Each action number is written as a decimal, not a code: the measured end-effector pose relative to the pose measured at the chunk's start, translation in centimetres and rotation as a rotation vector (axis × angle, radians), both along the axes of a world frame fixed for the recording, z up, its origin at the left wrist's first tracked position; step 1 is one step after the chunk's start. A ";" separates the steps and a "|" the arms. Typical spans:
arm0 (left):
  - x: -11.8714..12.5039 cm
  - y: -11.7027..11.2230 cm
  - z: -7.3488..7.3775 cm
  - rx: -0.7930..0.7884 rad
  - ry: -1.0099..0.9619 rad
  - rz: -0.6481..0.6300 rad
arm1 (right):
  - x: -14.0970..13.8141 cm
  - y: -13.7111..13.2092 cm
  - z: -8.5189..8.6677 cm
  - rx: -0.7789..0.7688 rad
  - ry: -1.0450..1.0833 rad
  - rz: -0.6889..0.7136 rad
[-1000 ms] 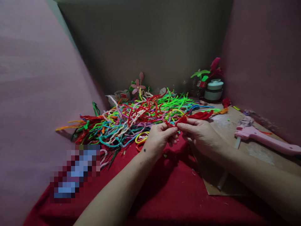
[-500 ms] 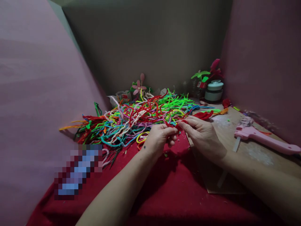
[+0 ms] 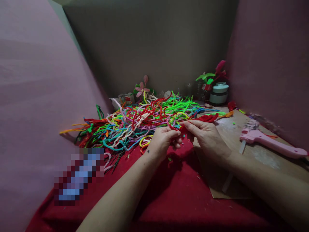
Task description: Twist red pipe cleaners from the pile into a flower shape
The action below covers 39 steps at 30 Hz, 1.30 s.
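Between my two hands is a red pipe cleaner [image 3: 182, 129], mostly covered by the fingers. The fingertips of my left hand [image 3: 166, 139] pinch one part of it. My right hand [image 3: 205, 134] grips it a short way to the right, thumb against the index finger. Just behind the hands lies a large heap of pipe cleaners [image 3: 145, 117] in red, green, yellow, white and blue. Red fuzzy pieces [image 3: 209, 118] show past the knuckles of my right hand.
A pink glue gun [image 3: 270, 141] with a clear glue stick [image 3: 242, 147] lies on a brown board [image 3: 224, 190] at the right. Fuzzy flowers [image 3: 142, 89] and a pale blue-green jar [image 3: 219, 93] stand at the back. Red cloth [image 3: 169, 206] covers the front; a pixelated patch [image 3: 80, 177] is at the left.
My hands have drawn very slightly apart, with the red pipe cleaner still between them. The other things stay where they were.
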<state>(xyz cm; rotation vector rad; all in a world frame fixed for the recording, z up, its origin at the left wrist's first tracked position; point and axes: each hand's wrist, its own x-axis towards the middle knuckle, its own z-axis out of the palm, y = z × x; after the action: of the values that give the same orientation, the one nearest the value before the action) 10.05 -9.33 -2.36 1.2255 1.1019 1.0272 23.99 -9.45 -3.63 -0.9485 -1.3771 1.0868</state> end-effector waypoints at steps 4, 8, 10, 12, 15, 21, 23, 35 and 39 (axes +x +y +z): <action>-0.2 0.2 -0.3 0.005 -0.033 -0.052 | 0.0 0.4 -0.6 -0.069 0.044 0.141; -0.5 0.6 -0.7 0.023 -0.097 -0.063 | 0.0 0.8 -1.3 -0.111 0.089 0.084; -0.6 0.7 -0.7 0.055 -0.122 -0.061 | 0.0 0.9 -1.4 -0.164 0.119 0.073; -0.6 0.7 -0.6 0.079 -0.109 -0.067 | -0.1 0.9 -1.3 -0.229 0.150 0.098; -0.6 0.7 -0.5 0.105 -0.052 -0.069 | -0.3 0.7 -0.8 -0.283 0.150 0.113; -0.3 0.6 -0.9 0.261 0.176 -0.045 | -0.3 0.4 0.1 -0.354 0.093 0.112; -0.5 0.5 -1.1 0.479 0.373 -0.042 | -0.1 0.6 0.0 -0.399 0.130 0.140; -1.0 0.6 -0.2 0.292 0.267 -0.139 | 0.2 1.1 -0.4 -0.165 -0.043 0.116; -1.2 0.8 0.0 -0.058 0.090 -0.240 | 0.2 0.7 -0.4 0.165 -0.374 -0.040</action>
<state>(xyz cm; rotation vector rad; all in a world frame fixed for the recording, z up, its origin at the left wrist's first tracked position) 8.88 -8.58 -2.35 1.3315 1.0169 0.7598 24.21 -8.74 -4.03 -1.0883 -1.7145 0.7748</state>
